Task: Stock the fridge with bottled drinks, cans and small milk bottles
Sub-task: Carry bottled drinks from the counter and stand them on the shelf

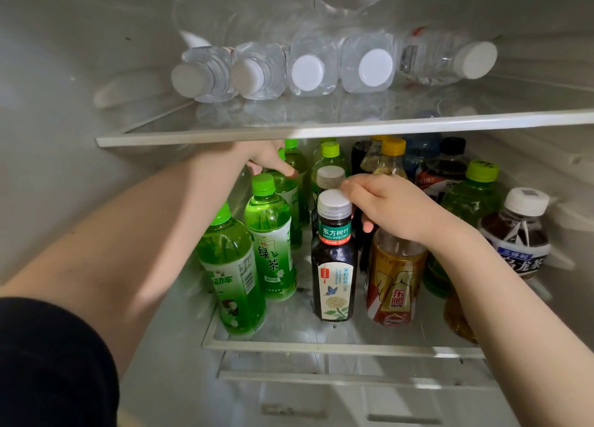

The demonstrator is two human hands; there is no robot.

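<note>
Toppling is threatening the dark tea bottle [334, 266], since right hand [385, 208] fingers are clamping the amber bottle [393, 282] top just beside it on the lower shelf [321, 346]. Left hand [263, 159] fingers are gripping a far green tea bottle [286, 187].

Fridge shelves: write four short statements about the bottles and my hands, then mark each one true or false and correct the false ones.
1. The water bottles on the upper shelf lie on their sides, caps towards the camera. True.
2. The left hand rests on top of the upper shelf. False: it reaches in under that shelf, with its fingers round a green tea bottle near the back.
3. The front dark tea bottle has a green cap. False: its cap is grey.
4. The right hand covers the top of the gold bottle. True.
</note>
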